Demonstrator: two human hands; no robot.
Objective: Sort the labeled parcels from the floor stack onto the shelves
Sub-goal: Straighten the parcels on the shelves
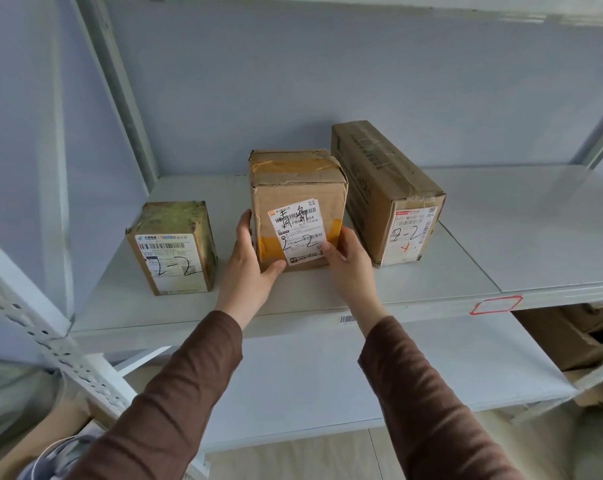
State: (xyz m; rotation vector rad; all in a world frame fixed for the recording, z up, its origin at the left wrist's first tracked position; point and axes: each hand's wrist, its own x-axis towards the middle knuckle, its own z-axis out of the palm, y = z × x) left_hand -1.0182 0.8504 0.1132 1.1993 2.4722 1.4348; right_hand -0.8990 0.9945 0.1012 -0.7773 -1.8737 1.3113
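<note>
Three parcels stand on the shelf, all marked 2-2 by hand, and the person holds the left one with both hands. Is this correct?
Not quite. In the head view both hands hold the middle parcel, not the left one. The left hand and right hand grip its sides. The rest is right.

Brown cardboard parcels (298, 202) with white labels (298, 235), pale grey shelf (466, 271), brown sleeves (189, 375)
</note>
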